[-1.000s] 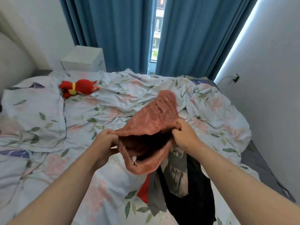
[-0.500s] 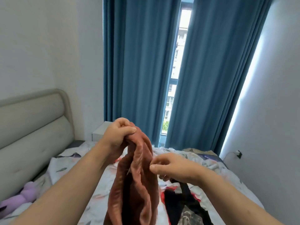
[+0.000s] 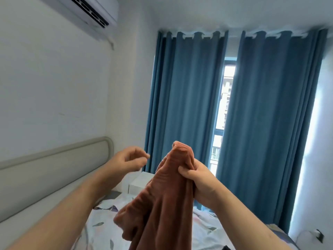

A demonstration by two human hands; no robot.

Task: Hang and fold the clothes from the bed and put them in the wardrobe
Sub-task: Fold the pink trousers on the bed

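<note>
Blue curtains (image 3: pixel 198 98) are hung at the rear w/ a window gap (image 3: pixel 224 112) between; an AC unit (image 3: pixel 93 11) is mounted top left, padded headboard (image 3: pixel 54 168) along the left wall, white nightstand (image 3: pixel 139 183) partly hidden by the garment. The rust-coloured garment (image 3: pixel 162 204) is held up above the floral bedding (image 3: pixel 100 226), long axis approx. vertical, bunched top pointed up, rest hung down out of frame. It is clamped near the top by the right hand (image 3: pixel 200 181). The left hand (image 3: pixel 129 159) is kept apart from it, fingers loosely curled, nothing held.
</note>
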